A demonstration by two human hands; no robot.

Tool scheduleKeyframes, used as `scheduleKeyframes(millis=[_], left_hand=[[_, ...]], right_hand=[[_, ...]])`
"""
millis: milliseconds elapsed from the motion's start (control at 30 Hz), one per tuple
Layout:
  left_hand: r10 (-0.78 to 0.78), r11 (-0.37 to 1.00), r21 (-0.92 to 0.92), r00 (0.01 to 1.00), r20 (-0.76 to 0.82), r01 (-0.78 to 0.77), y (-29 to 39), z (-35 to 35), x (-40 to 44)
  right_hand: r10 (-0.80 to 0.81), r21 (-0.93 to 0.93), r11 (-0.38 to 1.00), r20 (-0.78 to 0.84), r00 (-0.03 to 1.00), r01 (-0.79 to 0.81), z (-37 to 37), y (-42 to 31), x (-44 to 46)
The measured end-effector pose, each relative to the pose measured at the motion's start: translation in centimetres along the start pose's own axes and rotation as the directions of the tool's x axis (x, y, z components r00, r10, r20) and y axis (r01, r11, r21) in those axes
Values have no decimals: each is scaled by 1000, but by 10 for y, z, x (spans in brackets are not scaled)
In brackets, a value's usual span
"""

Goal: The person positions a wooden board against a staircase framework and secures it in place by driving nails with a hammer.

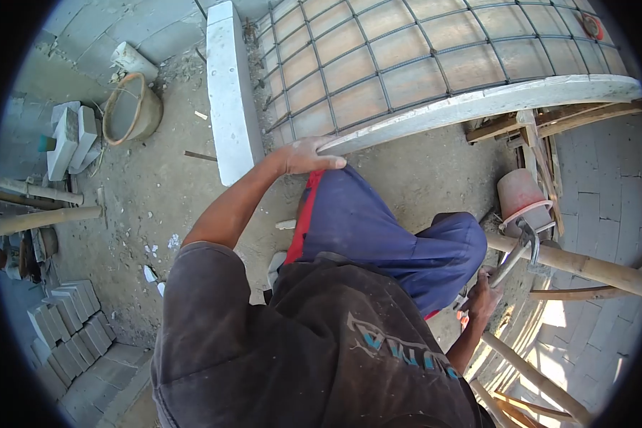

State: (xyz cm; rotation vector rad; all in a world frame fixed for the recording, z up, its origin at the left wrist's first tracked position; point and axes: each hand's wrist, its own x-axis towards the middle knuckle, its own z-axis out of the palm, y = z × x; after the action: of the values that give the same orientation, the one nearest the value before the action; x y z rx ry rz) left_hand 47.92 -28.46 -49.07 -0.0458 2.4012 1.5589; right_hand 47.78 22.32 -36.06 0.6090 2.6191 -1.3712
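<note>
My left hand [305, 156] grips the near left end of a long pale board [478, 102], its thumb lying along the near face above my raised knee. The board stands on edge along a panel [399, 50] covered by a grid of tied steel bars [381, 71]. Low at my right side, my right hand [483, 296] is closed around the handle of a claw hammer [510, 260]. The hammer's curved metal head points up and away, near a reddish bucket [524, 196]. Part of my right fingers is hidden by the handle.
A long white block [232, 93] borders the panel's left side. Further left are a round tub [150, 118], a white bucket [132, 60] and stacked blocks [71, 321]. Bamboo poles [585, 267] cross on the right, and debris lies on the floor.
</note>
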Motion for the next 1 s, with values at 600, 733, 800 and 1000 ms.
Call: scheduleKeyframes(millis=[600, 733, 800, 1000], left_hand=[[111, 968, 248, 959, -261, -44, -25, 21, 11], [36, 964, 262, 964, -263, 35, -23, 18, 9], [18, 972, 232, 973, -232, 38, -15, 14, 9], [-3, 944, 311, 949, -314, 106, -1, 18, 2]], right_hand=[[-247, 129, 966, 197, 949, 225, 57, -14, 62], [-290, 51, 956, 314, 904, 289, 56, -26, 57], [-375, -28, 916, 295, 879, 400, 46, -7, 71], [-186, -388, 823, 506, 842, 415, 8, -69, 26]])
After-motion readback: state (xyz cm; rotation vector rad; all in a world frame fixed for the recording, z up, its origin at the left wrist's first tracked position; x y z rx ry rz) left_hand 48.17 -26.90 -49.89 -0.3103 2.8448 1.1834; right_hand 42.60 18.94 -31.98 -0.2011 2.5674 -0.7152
